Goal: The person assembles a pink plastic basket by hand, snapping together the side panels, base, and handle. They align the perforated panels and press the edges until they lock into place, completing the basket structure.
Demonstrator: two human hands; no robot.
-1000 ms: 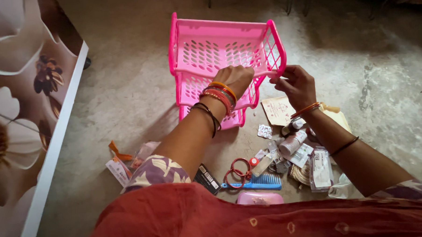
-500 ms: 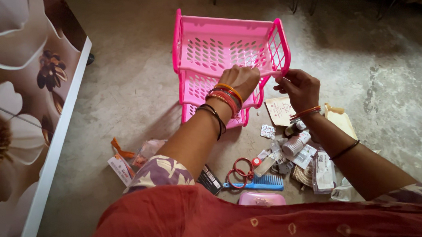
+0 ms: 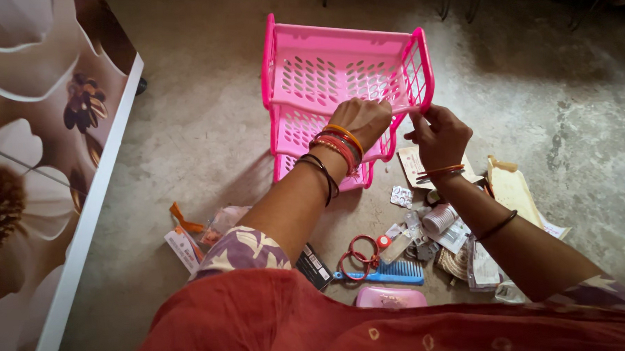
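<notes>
Hands, two of them, meet at the front rim of a pink plastic rack that stands on the concrete floor. The left hand is curled over the front edge of the top tier, fingers closed on the rim. The right hand pinches the front right corner of the same tier between thumb and fingertips.

The rack is one piece with three stacked tiers, bright pink, each tray bottom pierced with rows of oval slots and the side walls made of thin bars. The top tray holds nothing that shows; the two lower tiers are partly hidden behind the left wrist.

On the floor just in front of the person lie one blue comb, two red bangles side by side touching the comb, one pink oblong case nearest the body, one blister strip of tablets, one small white bottle on its side, and a tan paper envelope to the right. Other small packets are heaped together there; their number cannot be told. A flower-patterned panel runs along the left.
</notes>
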